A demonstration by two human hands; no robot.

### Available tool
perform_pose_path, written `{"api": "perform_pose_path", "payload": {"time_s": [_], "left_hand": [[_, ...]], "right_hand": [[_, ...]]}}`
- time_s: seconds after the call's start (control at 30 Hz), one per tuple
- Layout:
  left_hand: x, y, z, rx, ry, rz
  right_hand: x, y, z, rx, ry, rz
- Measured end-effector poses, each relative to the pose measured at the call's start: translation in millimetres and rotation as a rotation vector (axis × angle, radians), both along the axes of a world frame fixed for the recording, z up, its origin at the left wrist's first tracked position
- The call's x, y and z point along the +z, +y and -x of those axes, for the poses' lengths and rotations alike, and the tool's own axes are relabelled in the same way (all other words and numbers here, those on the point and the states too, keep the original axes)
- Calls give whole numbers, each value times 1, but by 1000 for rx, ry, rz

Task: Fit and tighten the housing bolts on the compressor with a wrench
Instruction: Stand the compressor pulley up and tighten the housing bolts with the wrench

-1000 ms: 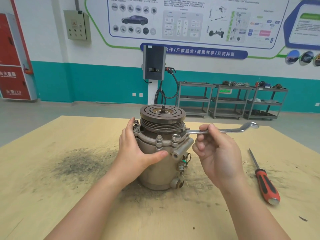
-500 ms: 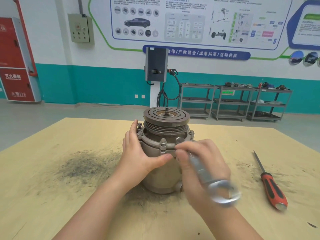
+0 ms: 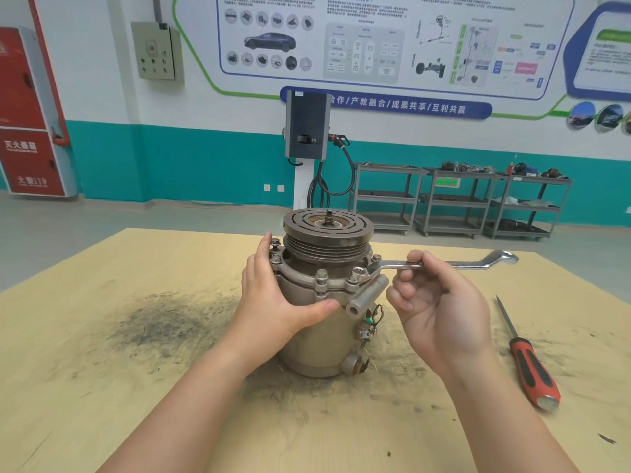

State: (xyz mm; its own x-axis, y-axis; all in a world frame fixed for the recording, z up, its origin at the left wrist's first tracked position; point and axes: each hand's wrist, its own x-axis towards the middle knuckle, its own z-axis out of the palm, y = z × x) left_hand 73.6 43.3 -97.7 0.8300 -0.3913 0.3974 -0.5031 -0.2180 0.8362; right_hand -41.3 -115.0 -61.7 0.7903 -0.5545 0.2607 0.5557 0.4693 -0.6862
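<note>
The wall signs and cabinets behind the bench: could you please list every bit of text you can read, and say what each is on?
"合作/产教融合/成果共享/互利共赢": blue banner under the wall poster.
"119", after a blurred character: red cabinet, lower door.
Upper white characters on that door: too blurred to read.
Poster's small print: too small to read.
Green tag on the shelf carts: blurred.
Compressor, wrench, screwdriver: no text visible.

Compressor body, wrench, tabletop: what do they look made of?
Compressor body: probably cast aluminium, going by its dull matte grey, tarnished skin.
Wrench: steel, likely chrome-plated, with a bright mirror sheen.
Tabletop: wood, maybe plywood; pale with faint grain, unfinished look, smeared with dark grime.
</note>
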Motion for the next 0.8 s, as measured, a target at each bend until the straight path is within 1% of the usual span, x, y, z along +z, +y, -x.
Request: {"api": "perform_pose_path", "payload": {"time_s": [0.13, 0.27, 0.33, 0.37, 0.43, 0.5, 0.57, 0.6, 0.63, 0.67, 0.7, 0.73, 0.77, 0.8], "left_hand": [[1, 1, 0, -6, 3, -5], [0, 2, 1, -17, 0, -11], [0, 2, 1, -23, 2, -14], [0, 2, 1, -25, 2, -15], [0, 2, 0, -28, 1, -21], [0, 2, 0, -29, 2, -26], [-1, 2, -1, -29, -1, -21], [-2, 2, -2, -29, -5, -17], [-2, 2, -2, -29, -11, -14], [-3, 2, -3, -26, -16, -12], [-3, 1, -3, -21, -19, -11], [-3, 1, -3, -16, -19, -9], [-3, 1, -4, -15, -17, -8], [-3, 1, -4, -16, -12, -7]], "right_hand": [[1, 0, -1, 53, 8, 53], [0, -4, -2, 85, 29, 55], [-4, -3, -2, 17, 22, 112], [-8, 0, -3, -68, 14, 179], [-16, 9, -2, -323, -45, 397], [-22, 20, 1, -610, -185, 714], [-25, 30, 3, -751, -315, 1058], [-26, 34, 4, -798, -346, 1191], [-26, 36, 4, -830, -360, 1278], [-26, 37, 4, -845, -356, 1319], [-27, 37, 4, -845, -335, 1316], [-26, 37, 4, -833, -300, 1272], [-25, 36, 5, -807, -254, 1184], [-22, 36, 6, -757, -209, 1046]]}}
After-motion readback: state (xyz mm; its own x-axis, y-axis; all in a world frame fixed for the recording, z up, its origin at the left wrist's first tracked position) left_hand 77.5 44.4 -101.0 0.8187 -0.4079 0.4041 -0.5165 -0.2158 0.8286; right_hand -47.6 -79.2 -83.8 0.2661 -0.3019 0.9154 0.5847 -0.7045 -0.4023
